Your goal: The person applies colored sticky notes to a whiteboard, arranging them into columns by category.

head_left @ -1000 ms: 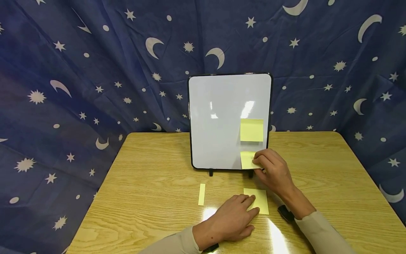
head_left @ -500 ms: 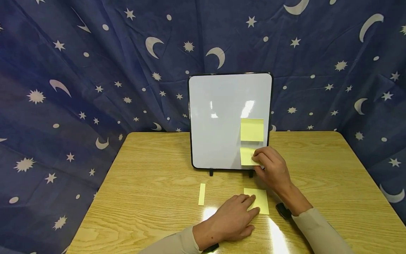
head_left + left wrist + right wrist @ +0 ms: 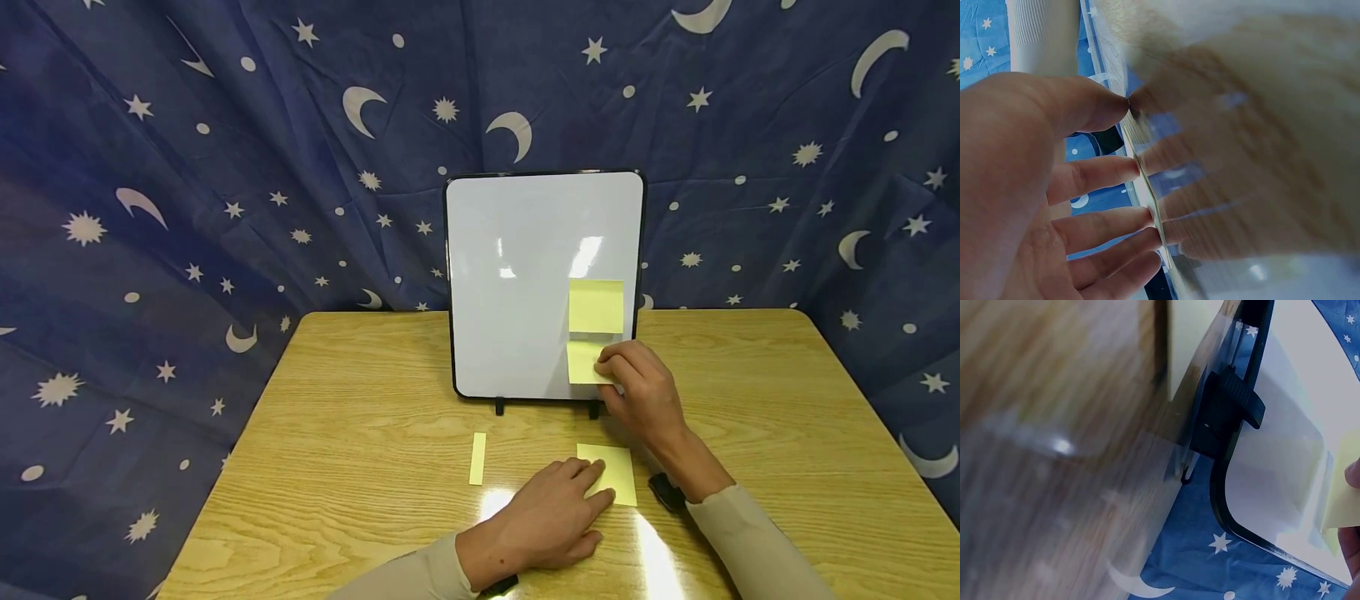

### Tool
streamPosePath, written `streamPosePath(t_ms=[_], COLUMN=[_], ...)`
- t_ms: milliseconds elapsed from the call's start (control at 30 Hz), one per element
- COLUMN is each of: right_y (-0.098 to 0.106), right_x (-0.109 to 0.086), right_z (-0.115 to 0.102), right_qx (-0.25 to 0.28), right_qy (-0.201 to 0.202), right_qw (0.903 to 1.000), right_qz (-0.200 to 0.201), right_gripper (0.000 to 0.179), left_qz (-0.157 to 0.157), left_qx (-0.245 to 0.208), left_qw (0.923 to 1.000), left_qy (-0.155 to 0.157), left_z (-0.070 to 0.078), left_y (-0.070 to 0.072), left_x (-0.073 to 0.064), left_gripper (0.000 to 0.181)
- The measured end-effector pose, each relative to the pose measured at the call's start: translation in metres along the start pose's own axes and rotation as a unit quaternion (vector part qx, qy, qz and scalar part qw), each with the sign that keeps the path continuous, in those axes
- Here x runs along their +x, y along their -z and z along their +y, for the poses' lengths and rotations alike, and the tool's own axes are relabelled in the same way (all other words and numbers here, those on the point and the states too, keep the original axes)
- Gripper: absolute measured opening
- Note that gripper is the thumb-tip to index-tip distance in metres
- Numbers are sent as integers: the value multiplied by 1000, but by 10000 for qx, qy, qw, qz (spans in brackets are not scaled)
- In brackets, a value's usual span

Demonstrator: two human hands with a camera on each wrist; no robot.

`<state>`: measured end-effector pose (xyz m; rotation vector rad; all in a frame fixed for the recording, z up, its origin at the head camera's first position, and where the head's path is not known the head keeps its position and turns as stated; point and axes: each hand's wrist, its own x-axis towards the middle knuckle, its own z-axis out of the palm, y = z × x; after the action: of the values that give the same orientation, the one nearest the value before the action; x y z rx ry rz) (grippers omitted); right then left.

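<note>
My right hand (image 3: 643, 396) pinches a yellow sticky note (image 3: 581, 364) between thumb and fingers, against the lower right of a small whiteboard (image 3: 513, 242). In the right wrist view, the held note (image 3: 1340, 503) stands at the board's face, with only fingertips showing at the image edge. Directly above it, another yellow sticky note (image 3: 596, 307) is stuck on the board. On the table, the spread fingers of my left hand (image 3: 551, 517) rest on a square yellow sticky note (image 3: 619, 482). The left wrist view shows these fingertips (image 3: 1125, 167) touching its edge, seen almost side-on.
A narrow pale yellow strip (image 3: 477, 459) lies on the wooden table (image 3: 360, 400), left of the square note. Black feet (image 3: 499, 407) prop up the board. Behind the table hangs a blue curtain (image 3: 262, 167) with moons and stars.
My right hand has slid the pinched note upward along the board, closer beneath the upper note. The left hand keeps its place on the table note.
</note>
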<state>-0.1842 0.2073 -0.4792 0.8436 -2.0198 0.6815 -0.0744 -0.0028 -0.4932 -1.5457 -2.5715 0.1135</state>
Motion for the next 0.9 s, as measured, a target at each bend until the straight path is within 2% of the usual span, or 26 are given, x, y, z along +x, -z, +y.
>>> streamPosePath(t_ms=[900], right_y=[-4], right_x=[1], right_z=[3], right_qx=[13], right_qy=[-140], right_qw=[9999], right_qz=[-66], right_gripper=[27], left_qz=[-22], left_qx=[42], left_qw=[10000], left_qy=[27], left_z=[1], left_y=[-1], left_x=[0], left_gripper=[48])
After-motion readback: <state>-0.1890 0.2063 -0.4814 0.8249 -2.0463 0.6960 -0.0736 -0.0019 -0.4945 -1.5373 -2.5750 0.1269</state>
